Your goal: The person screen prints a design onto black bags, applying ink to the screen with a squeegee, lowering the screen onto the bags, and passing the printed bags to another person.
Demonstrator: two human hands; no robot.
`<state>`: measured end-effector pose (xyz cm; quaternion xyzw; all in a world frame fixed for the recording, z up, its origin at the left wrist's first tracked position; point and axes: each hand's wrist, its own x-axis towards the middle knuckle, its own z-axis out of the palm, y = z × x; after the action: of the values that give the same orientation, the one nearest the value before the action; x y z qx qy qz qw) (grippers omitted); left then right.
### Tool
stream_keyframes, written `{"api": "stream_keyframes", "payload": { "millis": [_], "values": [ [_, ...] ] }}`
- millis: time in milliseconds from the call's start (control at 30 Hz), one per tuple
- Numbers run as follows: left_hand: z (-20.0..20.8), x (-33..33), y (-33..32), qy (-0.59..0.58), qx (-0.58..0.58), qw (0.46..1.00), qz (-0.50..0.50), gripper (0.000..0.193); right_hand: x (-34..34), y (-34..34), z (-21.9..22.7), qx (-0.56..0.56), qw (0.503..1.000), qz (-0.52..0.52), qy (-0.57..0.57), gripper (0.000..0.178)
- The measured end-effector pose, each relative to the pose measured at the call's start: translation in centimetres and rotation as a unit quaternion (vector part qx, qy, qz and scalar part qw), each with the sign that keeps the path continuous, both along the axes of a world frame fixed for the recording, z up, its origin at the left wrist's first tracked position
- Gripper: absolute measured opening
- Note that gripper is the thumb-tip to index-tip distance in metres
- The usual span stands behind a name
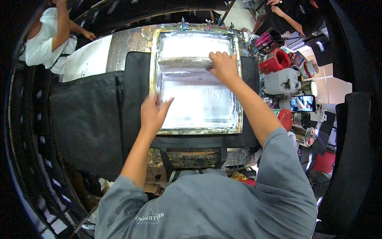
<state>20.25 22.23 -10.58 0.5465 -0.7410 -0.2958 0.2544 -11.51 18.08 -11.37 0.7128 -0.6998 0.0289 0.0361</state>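
A wooden-framed printing screen (199,131) lies over a black fabric bag (137,75), whose straps hang at the table's near edge. White ink is smeared over the mesh (195,105). My right hand (225,67) grips the right end of a squeegee (181,62), which spans the screen across its upper part. At the frame's left rim is my left hand (153,113), its thumb stretched away from fingers blurred by motion. It holds nothing that I can see; whether it touches the rim I cannot tell.
More black fabric (85,119) lies to the left. Along the right stand a red tub (274,60), a white jug (281,81), several cans and a lit phone (303,103). One person (49,40) works at far left, another (296,18) at far right.
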Motion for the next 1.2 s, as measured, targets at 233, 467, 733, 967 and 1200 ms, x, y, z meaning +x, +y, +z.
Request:
{"api": "stream_keyframes", "payload": {
  "millis": [233,467,733,967,1200],
  "values": [
    [-4.3,-6.9,-11.0,-0.256,-0.219,0.929,-0.15,0.044,1.6,2.0,-3.1,-0.044,0.998,0.003,0.043,0.036],
    [-5.3,-4.5,-6.1,-0.259,-0.246,0.923,-0.144,0.043,3.7,7.3,-3.4,-0.066,0.998,0.018,0.003,0.026],
    [-4.5,-0.9,2.5,-0.233,-0.24,0.929,-0.159,0.048,6.8,15.6,-3.5,-0.074,0.997,0.023,-0.007,0.024],
    [-8.2,1.0,3.8,-0.066,-0.205,0.962,-0.166,0.06,7.5,17.5,-4.2,-0.06,0.997,0.018,-0.047,0.037],
    [-7.7,10.7,10.6,-0.255,-0.027,0.966,-0.029,0.13,9.2,20.3,-1.0,0.03,0.999,0.007,-0.029,0.041]
  ]
}}
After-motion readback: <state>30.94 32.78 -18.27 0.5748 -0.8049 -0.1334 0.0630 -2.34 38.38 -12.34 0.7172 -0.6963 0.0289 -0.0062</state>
